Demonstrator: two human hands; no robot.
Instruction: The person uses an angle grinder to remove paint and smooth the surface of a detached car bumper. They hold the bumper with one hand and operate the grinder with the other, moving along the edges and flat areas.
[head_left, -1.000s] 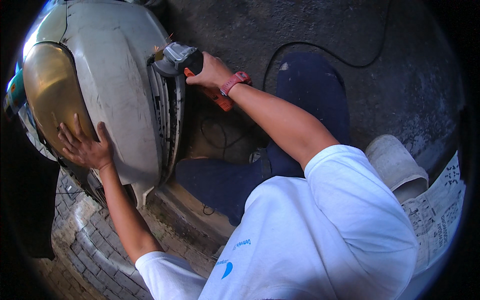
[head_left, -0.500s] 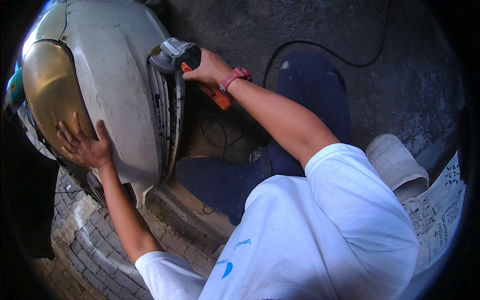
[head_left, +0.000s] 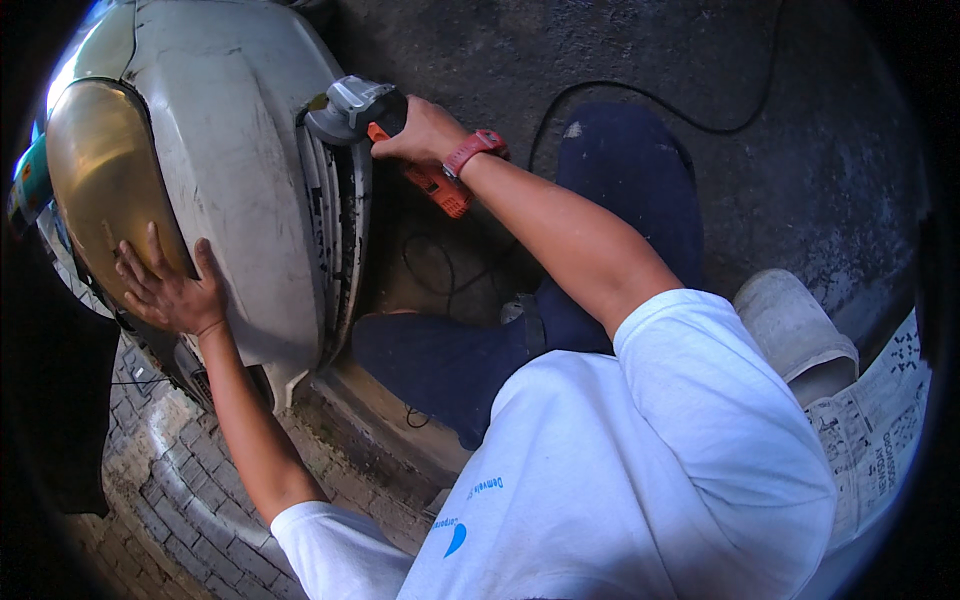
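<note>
hands (head_left: 180, 298): 2 | grinder (head_left: 358, 105): 1 | bumper (head_left: 240, 190): 1 | headlight (head_left: 105, 150): 1 | wristwatch (head_left: 474, 151): 1

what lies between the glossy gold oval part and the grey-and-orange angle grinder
A scuffed pale-grey curved panel, with a dark slotted edge by the grinder, in the head view.

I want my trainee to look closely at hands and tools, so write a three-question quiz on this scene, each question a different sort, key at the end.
1. Multiple choice: what does the right hand hold?
a) a hammer
b) an angle grinder
c) a paintbrush

2. True or false: the left hand rests with spread fingers on the amber panel and holds no tool.

3. Fill in the missing word: the wristwatch on the right arm has a ____ strap.

Key:
1. b
2. True
3. red
</note>
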